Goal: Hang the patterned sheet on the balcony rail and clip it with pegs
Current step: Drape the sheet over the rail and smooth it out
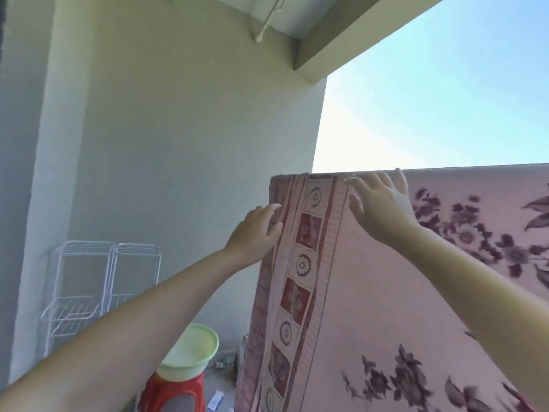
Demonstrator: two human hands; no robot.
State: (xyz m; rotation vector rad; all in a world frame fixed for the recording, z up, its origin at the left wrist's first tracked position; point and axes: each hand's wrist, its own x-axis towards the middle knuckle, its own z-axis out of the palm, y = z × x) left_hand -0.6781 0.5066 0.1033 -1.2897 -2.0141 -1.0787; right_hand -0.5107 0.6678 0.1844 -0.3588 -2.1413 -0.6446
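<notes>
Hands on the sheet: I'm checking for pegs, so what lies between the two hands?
In the head view, only the patterned sheet's medallion border strip lies between the left hand and right hand; no peg shows there.

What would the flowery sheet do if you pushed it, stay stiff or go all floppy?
Probably floppy: the patterned sheet drapes over the top edge and hangs in soft folds. It likely gives under the hands, the left hand at its border, the right hand flat near the top. It may slide off, since no pegs show.
</notes>
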